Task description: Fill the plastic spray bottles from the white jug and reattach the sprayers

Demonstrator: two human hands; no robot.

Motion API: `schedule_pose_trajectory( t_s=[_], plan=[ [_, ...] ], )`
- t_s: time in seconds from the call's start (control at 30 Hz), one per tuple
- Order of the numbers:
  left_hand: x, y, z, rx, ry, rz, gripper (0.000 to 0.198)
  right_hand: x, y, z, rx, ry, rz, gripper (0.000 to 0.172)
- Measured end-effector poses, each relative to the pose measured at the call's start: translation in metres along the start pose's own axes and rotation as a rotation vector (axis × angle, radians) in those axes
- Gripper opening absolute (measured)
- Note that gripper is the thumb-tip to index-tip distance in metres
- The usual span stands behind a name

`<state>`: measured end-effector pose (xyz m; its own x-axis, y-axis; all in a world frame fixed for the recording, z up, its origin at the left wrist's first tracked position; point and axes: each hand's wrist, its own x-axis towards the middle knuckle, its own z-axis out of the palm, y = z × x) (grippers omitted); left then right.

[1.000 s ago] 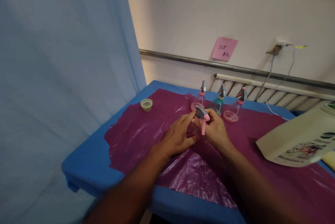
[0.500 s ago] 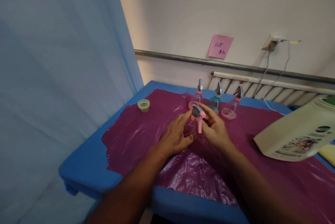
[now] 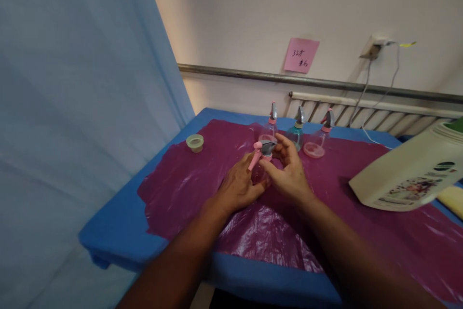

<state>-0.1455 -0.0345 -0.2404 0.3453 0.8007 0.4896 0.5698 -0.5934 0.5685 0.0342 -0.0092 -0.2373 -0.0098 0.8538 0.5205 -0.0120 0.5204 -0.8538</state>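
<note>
A clear spray bottle [image 3: 266, 157] with a grey and pink spray head stands upright between my hands, its pink trigger pointing left towards me. My left hand [image 3: 240, 181] is closed around the left side of the bottle's body, which is largely hidden. At the collar, the thumb and fingers of my right hand [image 3: 289, 171] grip the spray head from the right. Just behind stand a pink spray bottle [image 3: 267, 128], a teal spray bottle [image 3: 297, 131] and another pink spray bottle [image 3: 319, 141], all upright.
Purple plastic sheeting [image 3: 181, 183] covers much of the blue table [image 3: 115, 217]. A small lidded greenish tub [image 3: 195, 143] sits at left, a large cream jug [image 3: 401, 176] lies tilted at right. Behind are a metal pipe [image 3: 235, 73], radiator [image 3: 333, 99] and hanging cable [image 3: 367, 87]. A blue curtain [image 3: 83, 68] hangs left.
The spray head has turned, its trigger swinging from the right front round to the left. My right hand has shifted its fingers around the collar. My left hand stays at the bottle's body.
</note>
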Motion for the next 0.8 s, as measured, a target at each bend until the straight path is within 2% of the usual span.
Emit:
schedule_pose_trajectory(
  t_s=[0.1, 0.2, 0.47, 0.63, 0.8],
  plan=[
    [0.000, -0.001, 0.002, -0.004, 0.007, -0.006, 0.089, -0.005, -0.002, -0.005, 0.071, -0.087, 0.060, 0.081],
    [-0.001, 0.000, 0.002, -0.001, 0.005, -0.016, 0.090, -0.006, -0.003, -0.008, 0.103, -0.116, 0.098, 0.082],
    [-0.001, 0.007, -0.003, 0.077, -0.040, -0.049, 0.081, 0.002, 0.001, 0.001, 0.030, 0.050, 0.015, 0.063],
    [-0.002, 0.004, -0.002, 0.075, -0.037, -0.068, 0.084, 0.007, 0.002, 0.010, 0.107, 0.064, 0.058, 0.075],
    [-0.004, 0.002, -0.001, 0.103, -0.056, -0.135, 0.089, 0.004, -0.001, 0.001, 0.173, -0.036, 0.050, 0.081]
  ],
)
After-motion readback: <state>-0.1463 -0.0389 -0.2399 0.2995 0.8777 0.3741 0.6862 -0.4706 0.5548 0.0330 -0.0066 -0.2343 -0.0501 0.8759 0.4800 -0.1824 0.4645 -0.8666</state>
